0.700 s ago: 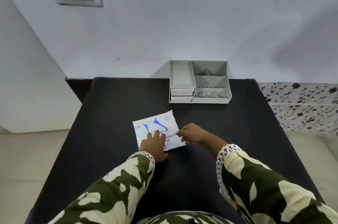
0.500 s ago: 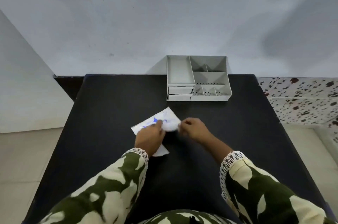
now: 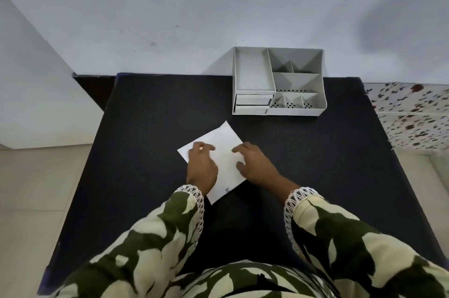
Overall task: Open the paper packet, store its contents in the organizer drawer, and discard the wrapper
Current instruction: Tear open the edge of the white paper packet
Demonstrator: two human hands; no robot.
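Observation:
A white paper packet (image 3: 224, 149) lies flat on the black table (image 3: 150, 127), its plain side up with a small black print near its near corner. My left hand (image 3: 201, 166) rests on the packet's left part, fingers curled down onto the paper. My right hand (image 3: 255, 164) lies on its right edge with fingers spread. Neither hand lifts it. The grey organizer (image 3: 278, 81) stands at the table's far edge, against the wall, with two small shut drawers (image 3: 252, 102) at its front left.
The organizer's open compartments look bare. A white wall runs behind the table. To the right lies a speckled surface (image 3: 413, 115). Pale floor tiles (image 3: 36, 188) show on the left beyond the table edge.
The packet has been turned over: its blue-printed face showed before, and now the plain side is up. Both hands went from pinching it to pressing on it.

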